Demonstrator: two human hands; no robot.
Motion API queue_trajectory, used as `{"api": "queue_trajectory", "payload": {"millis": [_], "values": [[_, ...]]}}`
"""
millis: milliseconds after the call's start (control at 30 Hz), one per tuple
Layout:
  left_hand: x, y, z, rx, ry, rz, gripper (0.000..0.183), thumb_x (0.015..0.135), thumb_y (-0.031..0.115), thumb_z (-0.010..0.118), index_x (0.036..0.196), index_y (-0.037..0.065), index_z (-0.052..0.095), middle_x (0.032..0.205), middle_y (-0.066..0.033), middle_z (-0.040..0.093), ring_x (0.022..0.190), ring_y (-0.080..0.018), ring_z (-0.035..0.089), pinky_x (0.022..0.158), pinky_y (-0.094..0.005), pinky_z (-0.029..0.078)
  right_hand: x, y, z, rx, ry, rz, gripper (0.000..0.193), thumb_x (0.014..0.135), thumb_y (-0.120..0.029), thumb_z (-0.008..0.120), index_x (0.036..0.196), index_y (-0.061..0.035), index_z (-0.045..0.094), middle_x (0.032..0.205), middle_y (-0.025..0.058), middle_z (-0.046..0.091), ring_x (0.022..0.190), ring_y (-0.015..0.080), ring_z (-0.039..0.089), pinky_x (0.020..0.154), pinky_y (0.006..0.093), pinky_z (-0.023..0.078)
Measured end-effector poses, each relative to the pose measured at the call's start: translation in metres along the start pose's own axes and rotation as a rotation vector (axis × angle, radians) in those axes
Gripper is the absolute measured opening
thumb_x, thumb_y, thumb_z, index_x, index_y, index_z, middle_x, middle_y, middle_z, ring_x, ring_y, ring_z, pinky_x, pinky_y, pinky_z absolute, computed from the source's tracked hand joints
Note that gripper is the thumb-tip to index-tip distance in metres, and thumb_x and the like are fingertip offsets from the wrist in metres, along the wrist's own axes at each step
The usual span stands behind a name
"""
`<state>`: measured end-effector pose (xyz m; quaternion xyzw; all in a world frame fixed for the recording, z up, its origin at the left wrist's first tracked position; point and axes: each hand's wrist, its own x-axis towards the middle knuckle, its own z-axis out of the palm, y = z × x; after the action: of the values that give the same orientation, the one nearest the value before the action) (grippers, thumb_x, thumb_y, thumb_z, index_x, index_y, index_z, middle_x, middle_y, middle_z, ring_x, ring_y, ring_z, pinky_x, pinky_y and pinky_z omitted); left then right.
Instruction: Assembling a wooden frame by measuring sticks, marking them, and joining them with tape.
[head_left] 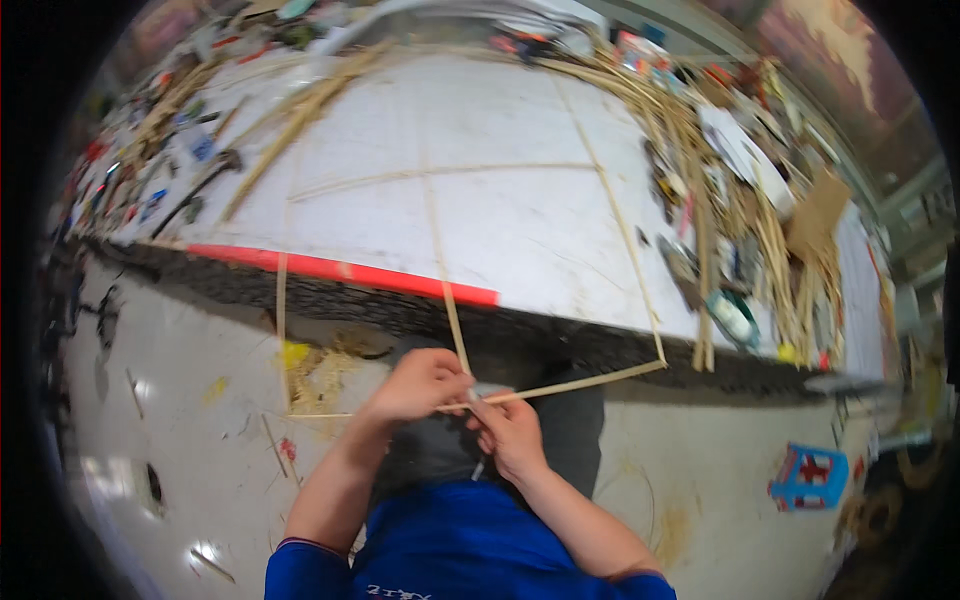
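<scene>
A light frame of thin bamboo strips [590,381] reaches from my lap up over the table. Its middle strip [434,230] meets the near crosswise strip between my hands. My left hand [425,384] is closed with its fingertips pinched at this joint, just left of the middle strip. On the right side of the joint, my right hand [511,436] pinches the near strip between thumb and fingers. A small whitish bit shows between the fingertips, too blurred to name. Farther off, another cross strip [500,168] joins the frame's long strips above the white tabletop.
The white table [520,230] has a red strip [340,268] along its near edge. Bamboo strips [290,140] and a hammer [205,185] lie at left. Bundled strips, tools and scraps crowd the right [740,200]. A blue plastic stool [809,477] and shavings [330,378] are on the floor.
</scene>
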<state>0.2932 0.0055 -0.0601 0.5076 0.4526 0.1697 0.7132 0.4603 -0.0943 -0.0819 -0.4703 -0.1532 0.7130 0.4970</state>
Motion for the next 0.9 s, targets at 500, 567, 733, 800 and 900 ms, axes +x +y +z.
{"api": "queue_trajectory", "payload": {"millis": [500, 567, 733, 800, 900], "values": [[0.007, -0.001, 0.003, -0.040, -0.044, 0.004, 0.013, 0.096, 0.011, 0.067, 0.096, -0.002, 0.065, 0.079, -0.0076, 0.070, 0.069, -0.0122, 0.067, 0.062, -0.0261, 0.057, -0.001, 0.000, -0.001, -0.004, 0.041, -0.047, 0.012, 0.095, -0.014, 0.068, 0.095, -0.0068, 0.059, 0.073, 0.0072, 0.065, 0.046, 0.0067, 0.046, 0.043, 0.0220, 0.036], [0.006, 0.004, 0.003, -0.017, -0.041, 0.007, 0.014, 0.096, 0.012, 0.067, 0.096, -0.002, 0.065, 0.079, -0.0077, 0.070, 0.069, -0.0123, 0.067, 0.062, -0.0260, 0.057, -0.001, -0.001, 0.000, -0.009, 0.041, -0.049, 0.012, 0.095, -0.014, 0.069, 0.095, -0.0068, 0.059, 0.073, 0.0073, 0.065, 0.046, 0.0069, 0.045, 0.043, 0.0221, 0.035], [0.008, 0.002, 0.001, -0.020, -0.053, 0.026, 0.014, 0.096, 0.013, 0.067, 0.096, -0.002, 0.065, 0.079, -0.0076, 0.070, 0.068, -0.0119, 0.067, 0.061, -0.0255, 0.056, 0.000, 0.001, 0.000, 0.006, 0.032, -0.057, 0.013, 0.095, -0.015, 0.070, 0.096, -0.0068, 0.060, 0.073, 0.0073, 0.064, 0.046, 0.0073, 0.045, 0.043, 0.0226, 0.035], [0.007, 0.002, 0.001, 0.031, -0.036, 0.035, 0.015, 0.096, 0.013, 0.067, 0.096, -0.001, 0.066, 0.079, -0.0074, 0.070, 0.067, -0.0119, 0.067, 0.060, -0.0253, 0.055, 0.000, 0.001, 0.001, 0.005, 0.033, -0.063, 0.013, 0.095, -0.016, 0.070, 0.096, -0.0070, 0.060, 0.073, 0.0071, 0.064, 0.046, 0.0074, 0.045, 0.042, 0.0227, 0.035], [0.008, 0.000, 0.001, 0.048, -0.038, 0.018, 0.015, 0.096, 0.013, 0.067, 0.096, -0.002, 0.066, 0.078, -0.0073, 0.070, 0.067, -0.0119, 0.067, 0.060, -0.0258, 0.056, -0.002, 0.002, 0.003, -0.003, 0.041, -0.056, 0.012, 0.095, -0.015, 0.069, 0.096, -0.0069, 0.060, 0.073, 0.0069, 0.064, 0.047, 0.0072, 0.045, 0.042, 0.0227, 0.035]]}}
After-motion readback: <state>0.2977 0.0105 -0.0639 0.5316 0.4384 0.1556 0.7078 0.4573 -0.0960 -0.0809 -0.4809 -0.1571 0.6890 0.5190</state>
